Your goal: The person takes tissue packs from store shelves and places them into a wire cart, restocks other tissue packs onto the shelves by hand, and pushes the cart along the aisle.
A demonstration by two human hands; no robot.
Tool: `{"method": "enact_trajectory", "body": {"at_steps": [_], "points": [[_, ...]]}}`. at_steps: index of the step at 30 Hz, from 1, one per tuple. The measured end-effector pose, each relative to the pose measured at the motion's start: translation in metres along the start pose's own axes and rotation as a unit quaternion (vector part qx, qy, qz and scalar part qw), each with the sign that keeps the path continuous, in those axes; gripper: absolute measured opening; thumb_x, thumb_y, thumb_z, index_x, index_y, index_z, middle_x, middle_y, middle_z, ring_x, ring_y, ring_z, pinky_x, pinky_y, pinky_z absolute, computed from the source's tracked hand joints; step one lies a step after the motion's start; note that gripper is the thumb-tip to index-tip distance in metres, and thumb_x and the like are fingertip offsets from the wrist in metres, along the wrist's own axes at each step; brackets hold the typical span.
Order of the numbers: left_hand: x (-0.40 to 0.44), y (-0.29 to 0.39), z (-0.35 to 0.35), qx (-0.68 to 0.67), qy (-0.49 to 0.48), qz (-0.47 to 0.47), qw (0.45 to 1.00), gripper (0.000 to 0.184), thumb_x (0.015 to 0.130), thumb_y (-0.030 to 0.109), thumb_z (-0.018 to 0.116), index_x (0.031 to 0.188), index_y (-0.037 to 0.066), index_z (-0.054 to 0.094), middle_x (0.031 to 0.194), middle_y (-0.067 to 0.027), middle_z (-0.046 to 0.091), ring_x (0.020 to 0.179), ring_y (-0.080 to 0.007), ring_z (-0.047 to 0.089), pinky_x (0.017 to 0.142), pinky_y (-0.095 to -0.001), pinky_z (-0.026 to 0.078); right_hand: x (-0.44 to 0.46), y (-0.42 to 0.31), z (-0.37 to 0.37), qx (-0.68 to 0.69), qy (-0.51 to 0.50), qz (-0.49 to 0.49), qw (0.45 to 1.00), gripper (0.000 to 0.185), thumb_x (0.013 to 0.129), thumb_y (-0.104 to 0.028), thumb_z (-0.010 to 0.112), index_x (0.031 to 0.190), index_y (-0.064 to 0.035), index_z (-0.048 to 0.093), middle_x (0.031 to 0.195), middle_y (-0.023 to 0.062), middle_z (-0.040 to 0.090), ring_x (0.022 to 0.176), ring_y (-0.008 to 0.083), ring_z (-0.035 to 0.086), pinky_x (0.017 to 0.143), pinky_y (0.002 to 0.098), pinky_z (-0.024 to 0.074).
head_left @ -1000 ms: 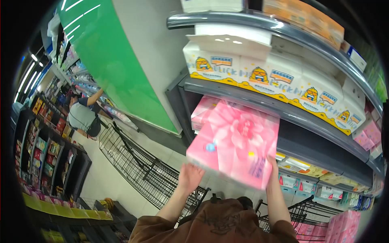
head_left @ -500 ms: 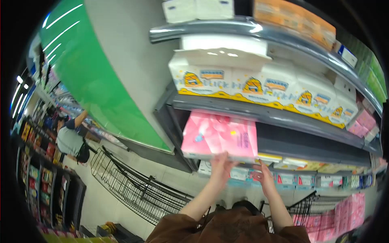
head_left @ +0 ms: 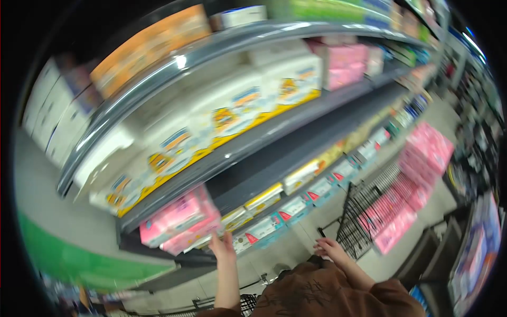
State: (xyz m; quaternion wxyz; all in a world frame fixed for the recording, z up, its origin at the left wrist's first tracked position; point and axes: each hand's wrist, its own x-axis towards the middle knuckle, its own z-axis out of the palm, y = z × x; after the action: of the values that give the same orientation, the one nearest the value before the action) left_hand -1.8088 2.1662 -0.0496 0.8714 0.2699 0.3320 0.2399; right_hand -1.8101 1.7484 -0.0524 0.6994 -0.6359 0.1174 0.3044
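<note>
Green glossy panelling (head_left: 79,253) curves across the lower left. Beside it, two soft pink-and-white plastic-wrapped packs (head_left: 185,219) lie stacked at the left end of a dark grey metal shelf (head_left: 285,164); over them runs a row of white packs with yellow wavy bands and orange cartoon figures (head_left: 211,127). The left hand (head_left: 223,246) reaches up to the stack's lower right edge; whether it pinches the lower pack or merely rests against it, I cannot tell. Further right, white-and-teal boxes (head_left: 296,208) line a lower level. The right hand (head_left: 328,248), its fingers loosely bent and parted, hangs near a black wire shopping cart (head_left: 351,227) bearing pink packs (head_left: 417,169).
</note>
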Motion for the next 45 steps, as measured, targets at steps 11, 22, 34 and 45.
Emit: {"method": "enact_trajectory", "body": {"at_steps": [11, 22, 34, 45], "points": [[-0.047, -0.219, -0.119, 0.578, -0.098, -0.287, 0.758, 0.044, 0.094, 0.026, 0.059, 0.129, 0.004, 0.044, 0.128, -0.013, 0.047, 0.109, -0.0348, 0.059, 0.085, -0.0464, 0.053, -0.052, -0.113, -0.149, 0.025, 0.115, -0.23, 0.966, 0.03, 0.099, -0.026, 0.057, 0.11, 0.0005, 0.063, 0.094, 0.008, 0.068, 0.08, 0.0132, 0.064, 0.074, 0.0281, 0.0519], [-0.1, -0.262, -0.163, 0.634, -0.042, -0.282, 0.719, 0.045, 0.098, 0.026, 0.053, 0.135, 0.0, 0.045, 0.126, -0.0177, 0.054, 0.105, -0.0322, 0.062, 0.084, -0.0423, 0.054, -0.051, -0.149, -0.496, -0.065, 0.665, -0.301, 0.68, 0.047, 0.083, -0.028, 0.075, 0.115, 0.0009, 0.057, 0.104, 0.0144, 0.063, 0.089, 0.0223, 0.063, 0.075, 0.0341, 0.0522], [-0.131, -0.238, -0.148, 0.603, -0.059, -0.249, 0.755, 0.046, 0.096, 0.032, 0.058, 0.133, 0.007, 0.046, 0.129, -0.011, 0.053, 0.11, -0.0319, 0.06, 0.088, -0.0443, 0.052, 0.007, -0.144, -0.629, -0.224, 0.693, -0.214, 0.651, 0.038, 0.085, -0.032, 0.071, 0.1, 0.0007, 0.058, 0.09, 0.0188, 0.062, 0.085, 0.0293, 0.061, 0.079, 0.0396, 0.0471], [-0.222, -0.282, 0.159, 0.421, -0.398, -0.143, 0.802, 0.03, 0.102, 0.025, 0.052, 0.125, 0.006, 0.054, 0.121, -0.0088, 0.06, 0.107, -0.0197, 0.06, 0.088, -0.0344, 0.05, -0.091, -0.086, -0.428, -0.128, 0.458, -0.345, 0.809, 0.023, 0.087, -0.013, 0.066, 0.078, -0.0041, 0.047, 0.07, -0.0002, 0.04, 0.069, 0.0116, 0.039, 0.062, 0.0281, 0.0346]]}}
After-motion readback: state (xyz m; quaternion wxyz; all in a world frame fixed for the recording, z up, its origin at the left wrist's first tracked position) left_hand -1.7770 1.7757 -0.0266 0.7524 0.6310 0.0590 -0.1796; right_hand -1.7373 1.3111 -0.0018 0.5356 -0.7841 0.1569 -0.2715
